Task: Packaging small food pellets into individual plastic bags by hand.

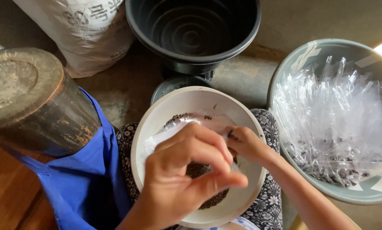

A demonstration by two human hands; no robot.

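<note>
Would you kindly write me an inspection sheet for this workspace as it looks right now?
Surface: bare concrete floor.
Job's things: white bowl of dark seeds on the lap; small clear packet held over it.
Clutter: grey tub of clear wrappers, black pot, white sack, blue cloth, wooden cylinder.
Grippers: left hand and right hand both pinch the packet.
Cables: nothing seen.
Surroundings: nothing seen.
</note>
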